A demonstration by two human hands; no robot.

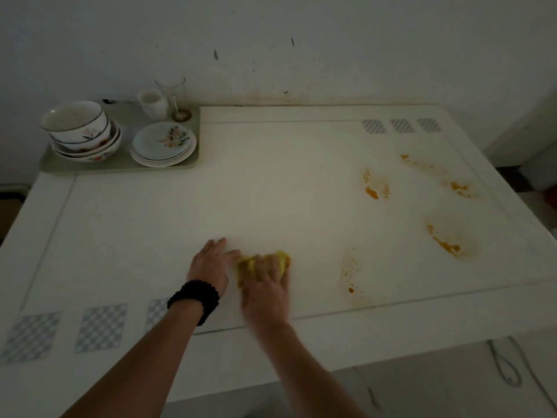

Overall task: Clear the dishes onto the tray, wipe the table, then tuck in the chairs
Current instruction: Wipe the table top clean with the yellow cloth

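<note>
Near desk point(271, 182) edge: my right hand point(266, 285) clutches the yellow cloth point(245, 265) to scrub.
Left hand point(211, 263): spread flat, bracing me.

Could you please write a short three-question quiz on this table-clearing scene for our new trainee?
1. True or false: the right hand grips the yellow cloth.
2. Where does the tray sit on the table?
A. near right corner
B. far left corner
C. centre
3. Fill in: the orange stains lie on the table's ___ side.

Key
1. True; the left hand lies flat beside the cloth.
2. B; the tray holds bowls, plates, a cup and a glass.
3. Right; that side is not yet wiped.
</note>
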